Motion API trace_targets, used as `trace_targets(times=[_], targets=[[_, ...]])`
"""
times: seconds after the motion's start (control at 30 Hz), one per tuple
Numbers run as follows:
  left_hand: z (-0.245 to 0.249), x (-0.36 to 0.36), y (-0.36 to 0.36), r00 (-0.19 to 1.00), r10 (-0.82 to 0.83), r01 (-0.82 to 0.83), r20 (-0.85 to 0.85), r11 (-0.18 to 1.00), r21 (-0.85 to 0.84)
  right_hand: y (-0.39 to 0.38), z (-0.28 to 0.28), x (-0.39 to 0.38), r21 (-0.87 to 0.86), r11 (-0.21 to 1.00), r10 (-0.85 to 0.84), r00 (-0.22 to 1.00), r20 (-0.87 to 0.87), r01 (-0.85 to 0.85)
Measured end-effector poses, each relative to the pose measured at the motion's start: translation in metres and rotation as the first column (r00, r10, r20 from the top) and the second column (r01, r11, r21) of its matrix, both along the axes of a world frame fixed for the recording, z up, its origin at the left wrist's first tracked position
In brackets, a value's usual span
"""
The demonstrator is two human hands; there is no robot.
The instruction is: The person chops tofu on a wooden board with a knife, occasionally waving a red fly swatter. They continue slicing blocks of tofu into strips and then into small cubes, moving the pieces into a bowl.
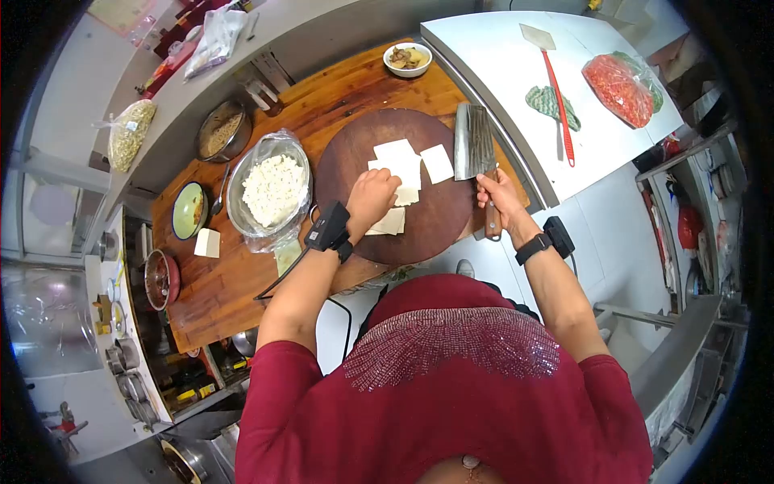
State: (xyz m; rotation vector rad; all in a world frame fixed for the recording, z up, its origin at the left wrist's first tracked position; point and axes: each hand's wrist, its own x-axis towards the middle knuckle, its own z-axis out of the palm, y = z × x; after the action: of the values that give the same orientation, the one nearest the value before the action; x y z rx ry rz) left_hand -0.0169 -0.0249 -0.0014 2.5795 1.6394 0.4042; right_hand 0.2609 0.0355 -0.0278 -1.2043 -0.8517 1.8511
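My right hand (501, 196) grips the wooden handle of a cleaver (473, 143). Its broad blade points away from me over the right edge of a round wooden chopping board (355, 149). Curled fingers of my left hand (375, 194) rest against the white square tofu slices (397, 153) piled mid-board; the fingertips are partly hidden. One tofu slice (437, 164) lies apart, between the pile and the blade. Closer to me, more cut tofu (393, 222) lies partly under my left wrist.
Left of the board are a plastic-lined bowl of white crumbles (274, 189), a tofu block (207, 243), a green bowl (189, 211) and a metal pot (223, 131). A small bowl (407, 60) stands at the back. A red-handled spatula (556, 97) lies on the white counter (500, 48).
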Motion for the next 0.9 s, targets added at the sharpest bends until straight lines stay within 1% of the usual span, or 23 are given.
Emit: trace_targets(times=[0.07,0.13,0.23,0.27,0.3,0.37,0.4,0.43,0.47,0.53,0.6,0.63,0.7,0.73,0.8,0.9], targets=[[0.012,0.001,-0.007,1.000,0.011,-0.011,0.001,0.999,-0.046,0.006,-0.007,0.000,-0.024,1.000,0.009,1.000,-0.019,-0.010],[0.025,0.000,-0.023,0.995,-0.006,-0.004,0.104,0.996,0.094,0.006,-0.015,0.001,-0.067,0.998,0.019,0.999,-0.035,-0.021],[0.033,-0.002,-0.044,0.999,0.013,-0.016,0.030,0.997,0.076,0.003,-0.028,-0.002,-0.079,0.997,0.008,0.998,-0.068,-0.013],[0.029,-0.003,-0.050,0.999,0.044,-0.044,-0.007,0.999,0.030,0.005,-0.032,-0.002,-0.087,0.996,0.003,0.998,-0.068,-0.009],[0.027,-0.003,-0.054,0.999,0.048,-0.047,-0.016,0.999,0.020,0.006,-0.036,-0.002,-0.091,0.996,-0.001,0.998,-0.066,-0.005],[0.020,-0.003,-0.060,0.996,0.079,-0.079,0.032,0.997,0.005,0.007,-0.034,-0.003,-0.109,0.994,-0.002,0.998,-0.063,-0.005],[0.016,-0.007,-0.062,0.995,0.104,-0.103,0.005,0.989,-0.104,0.007,-0.033,-0.004,-0.102,0.995,0.002,0.999,-0.037,-0.005],[0.018,-0.006,-0.062,0.994,0.105,-0.105,0.003,0.988,-0.110,0.007,-0.032,-0.004,-0.095,0.995,0.004,1.000,-0.009,-0.005],[0.020,-0.004,-0.063,0.995,0.095,-0.094,-0.002,0.990,-0.104,0.006,-0.034,-0.004,-0.101,0.995,0.006,1.000,-0.009,-0.007],[0.023,0.001,-0.062,0.996,0.087,-0.087,-0.006,0.991,-0.102,0.007,-0.037,-0.005,-0.054,0.999,-0.003,1.000,0.025,0.004],[0.025,0.006,-0.056,0.995,0.086,-0.094,-0.044,0.961,-0.261,0.006,-0.038,-0.004,-0.058,0.998,0.001,1.000,0.011,0.000],[0.025,0.004,-0.053,0.995,0.084,-0.093,-0.045,0.961,-0.262,0.007,-0.037,-0.004,-0.056,0.998,0.002,1.000,-0.002,-0.002],[0.022,0.001,-0.045,0.995,-0.022,-0.014,-0.100,0.936,-0.351,0.007,-0.035,-0.004,-0.058,0.998,0.008,1.000,0.017,-0.007],[0.020,-0.002,-0.042,0.995,-0.024,-0.012,-0.097,0.936,-0.351,0.007,-0.035,-0.003,-0.060,0.998,0.017,0.999,0.038,-0.014],[0.018,-0.010,-0.038,0.999,-0.042,0.053,0.034,0.884,-0.464,0.009,-0.037,-0.001,-0.053,0.998,0.041,0.998,0.053,-0.038],[0.020,-0.016,-0.034,0.995,-0.074,0.098,0.069,0.883,-0.459,0.008,-0.030,-0.004,-0.045,0.997,0.068,0.994,0.084,-0.065]])
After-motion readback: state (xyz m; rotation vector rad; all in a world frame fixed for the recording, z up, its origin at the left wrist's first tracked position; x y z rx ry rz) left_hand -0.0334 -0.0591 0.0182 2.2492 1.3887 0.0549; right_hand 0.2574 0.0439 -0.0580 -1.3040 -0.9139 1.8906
